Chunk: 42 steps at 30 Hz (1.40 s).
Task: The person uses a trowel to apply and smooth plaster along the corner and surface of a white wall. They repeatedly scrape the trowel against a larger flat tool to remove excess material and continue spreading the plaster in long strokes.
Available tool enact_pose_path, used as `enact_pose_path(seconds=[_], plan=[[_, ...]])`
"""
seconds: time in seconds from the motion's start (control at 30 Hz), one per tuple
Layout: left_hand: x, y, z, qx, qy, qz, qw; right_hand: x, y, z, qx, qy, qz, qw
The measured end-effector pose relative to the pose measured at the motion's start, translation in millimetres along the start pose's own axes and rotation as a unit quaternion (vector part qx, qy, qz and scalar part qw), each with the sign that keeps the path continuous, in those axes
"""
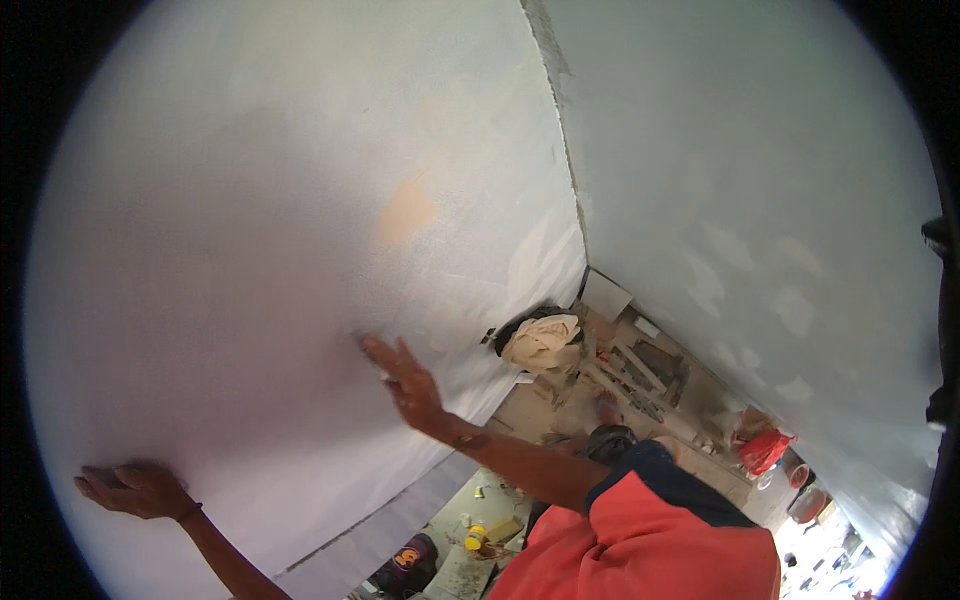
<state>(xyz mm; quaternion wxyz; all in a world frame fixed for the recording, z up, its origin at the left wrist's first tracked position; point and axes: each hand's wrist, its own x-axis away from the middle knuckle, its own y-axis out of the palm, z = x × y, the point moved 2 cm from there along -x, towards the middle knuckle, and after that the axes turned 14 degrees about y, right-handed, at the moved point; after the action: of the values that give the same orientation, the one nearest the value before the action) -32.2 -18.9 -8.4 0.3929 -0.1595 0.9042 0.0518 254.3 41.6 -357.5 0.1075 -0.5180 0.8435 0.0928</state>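
Wall point(250, 240): standing before us; uneven pressure could be smudging its surface, we're judging.
Cloth bundle point(542, 343): sitting low beside the wall; stepping too near could be tripping us.
Right hand point(408, 385): we're holding it out on a straightened arm point(540, 465), fingers standing apart, blurred; we aren't telling whether they're touching the wall.
Left hand point(148, 491): lying seemingly against the wall, fingers outstretched, gripping nothing visible.
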Motion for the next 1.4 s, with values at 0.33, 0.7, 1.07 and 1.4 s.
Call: enact_pose_path(seconds=[0.33, 0.7, 1.07, 1.4], plan=[[4, -1, -1, 0.005, 0.015, 0.029, 0.999, 3, 40, -52, -0.058, -0.099, 0.086, 0.990], [4, -3, -1, 0.033, 0.059, 0.039, 0.997, -179, -73, 77, -0.007, 0.092, 0.155, 0.984], [0, -6, 3, 0.045, 0.048, 0.041, 0.997, 83, 29, -6, 0.009, -0.221, -0.100, 0.970], [6, -1, -6, 0.046, 0.027, 0.052, 0.997, -216, -138, 96, -0.028, 0.097, 0.180, 0.978]])
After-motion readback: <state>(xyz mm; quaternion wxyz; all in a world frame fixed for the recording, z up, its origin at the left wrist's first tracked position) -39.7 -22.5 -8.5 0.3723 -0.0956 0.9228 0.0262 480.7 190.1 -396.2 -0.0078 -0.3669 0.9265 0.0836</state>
